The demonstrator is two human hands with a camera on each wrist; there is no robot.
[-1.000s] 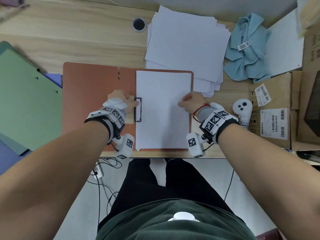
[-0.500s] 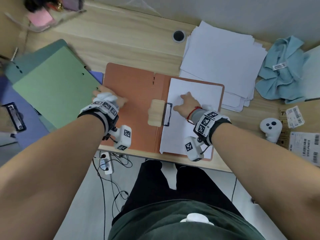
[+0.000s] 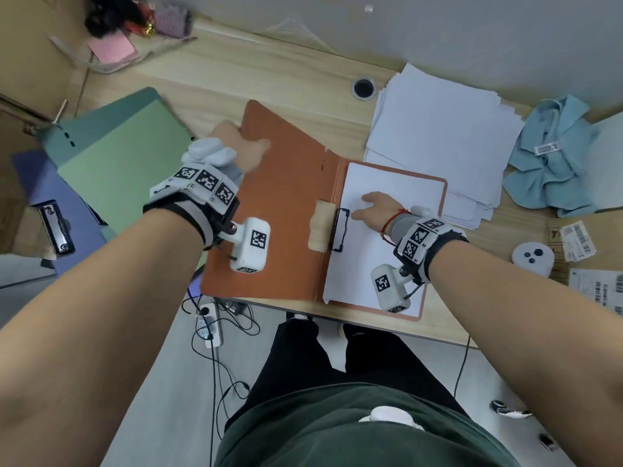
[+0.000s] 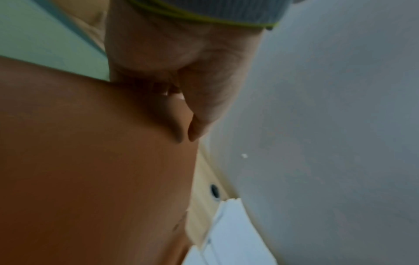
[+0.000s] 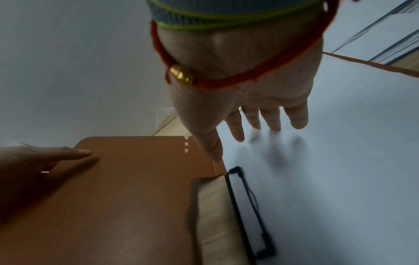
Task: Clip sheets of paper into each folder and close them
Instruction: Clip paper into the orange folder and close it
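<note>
Over the wooden desk [image 3: 269,79], the left hand [image 3: 236,143] grips the orange folder's [image 3: 279,210] raised cover edge while the right hand [image 3: 377,210] presses straight fingers on the clipped white sheet [image 3: 357,274].

The left hand [image 3: 240,143] grips the orange folder's [image 3: 283,210] raised cover; the right hand [image 3: 377,210] presses the clipped paper [image 3: 381,264].

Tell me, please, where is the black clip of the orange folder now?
In the head view the black clip lies near the folder's fold, on the left edge of the white sheet, just left of the right hand.
</note>
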